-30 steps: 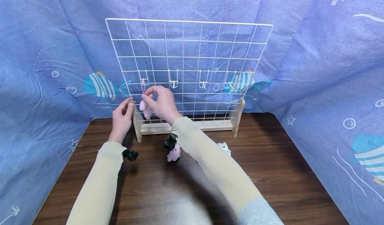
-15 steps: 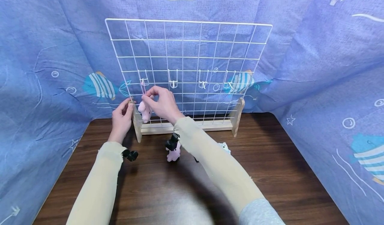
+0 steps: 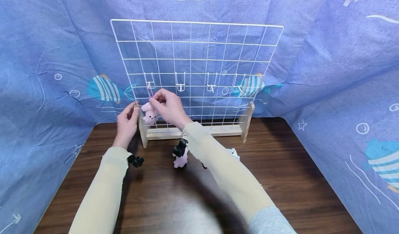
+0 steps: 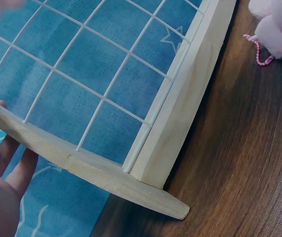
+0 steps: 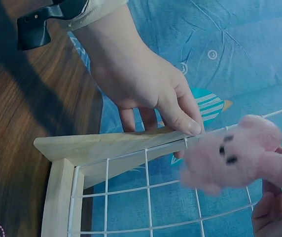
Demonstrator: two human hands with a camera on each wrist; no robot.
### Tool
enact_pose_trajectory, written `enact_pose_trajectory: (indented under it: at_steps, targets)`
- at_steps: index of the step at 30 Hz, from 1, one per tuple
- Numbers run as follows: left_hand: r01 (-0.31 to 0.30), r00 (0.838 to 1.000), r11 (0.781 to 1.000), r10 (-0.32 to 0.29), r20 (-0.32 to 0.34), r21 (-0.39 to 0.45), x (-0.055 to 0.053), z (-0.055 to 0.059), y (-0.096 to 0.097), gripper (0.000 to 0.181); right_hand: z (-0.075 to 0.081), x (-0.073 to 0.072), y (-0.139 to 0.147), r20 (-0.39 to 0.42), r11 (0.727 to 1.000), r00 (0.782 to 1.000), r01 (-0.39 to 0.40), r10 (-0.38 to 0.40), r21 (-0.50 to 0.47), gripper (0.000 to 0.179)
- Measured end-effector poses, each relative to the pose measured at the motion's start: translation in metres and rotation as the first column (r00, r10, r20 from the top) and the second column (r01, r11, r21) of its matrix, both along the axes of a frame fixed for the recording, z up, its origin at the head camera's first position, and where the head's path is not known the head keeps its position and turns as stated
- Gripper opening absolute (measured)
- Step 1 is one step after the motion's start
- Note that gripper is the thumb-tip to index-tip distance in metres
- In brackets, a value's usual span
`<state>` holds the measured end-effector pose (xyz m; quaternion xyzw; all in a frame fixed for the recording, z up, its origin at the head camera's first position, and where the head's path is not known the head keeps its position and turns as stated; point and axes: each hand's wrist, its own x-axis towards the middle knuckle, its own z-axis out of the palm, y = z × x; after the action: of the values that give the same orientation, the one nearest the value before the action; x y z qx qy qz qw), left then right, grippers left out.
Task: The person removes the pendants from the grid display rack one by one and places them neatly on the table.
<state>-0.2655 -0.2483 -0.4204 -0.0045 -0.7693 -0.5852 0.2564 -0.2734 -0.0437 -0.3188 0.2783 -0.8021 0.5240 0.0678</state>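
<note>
A pink plush keychain (image 3: pixel 150 115) with a small dark-eyed face hangs at the left of the white wire grid (image 3: pixel 199 59). Its pink bead chain (image 3: pixel 150 92) runs up to the leftmost wire hook (image 3: pixel 149 84), overlapping it in the head view. My right hand (image 3: pixel 171 106) pinches the plush near its top, just below the chain. With thumb on the near side and fingers behind, my left hand (image 3: pixel 125 123) grips the upper end of the stand's left wooden post (image 3: pixel 142 130). The right wrist view shows the plush (image 5: pixel 227 155) close in front of that hand.
Further hooks line the same row, among them one at mid-grid (image 3: pixel 180 87) and one at the right (image 3: pixel 238 88). On the brown table (image 3: pixel 290 178) lie another pink plush (image 3: pixel 180 160) and a white plush (image 3: pixel 233 153), partly hidden by the right forearm. A blue cloth (image 3: pixel 327 71) surrounds the table.
The plush dips slightly, then rises and turns so its face shows toward the head camera. My right hand keeps its pinch almost in place, and the left hand stays on the post.
</note>
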Motion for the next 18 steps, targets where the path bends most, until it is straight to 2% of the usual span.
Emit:
enact_pose_trajectory:
  at_steps: [3,12,18]
  targets:
    - [0.012,1.0,1.0,-0.012,-0.005,0.005,-0.002,-0.004,-0.003,0.038,0.0,0.001,0.0,0.016,1.0,1.0,0.001,0.0,-0.025,0.013]
    - [0.002,1.0,1.0,-0.002,0.017,-0.004,-0.002,-0.004,-0.003,0.039,-0.001,0.006,-0.001,0.041,0.995,0.999,-0.023,0.027,-0.099,0.011]
    - [0.003,1.0,1.0,-0.003,0.018,0.003,-0.002,-0.004,-0.004,0.039,0.003,0.012,-0.001,0.034,0.984,0.996,-0.08,0.086,-0.16,0.01]
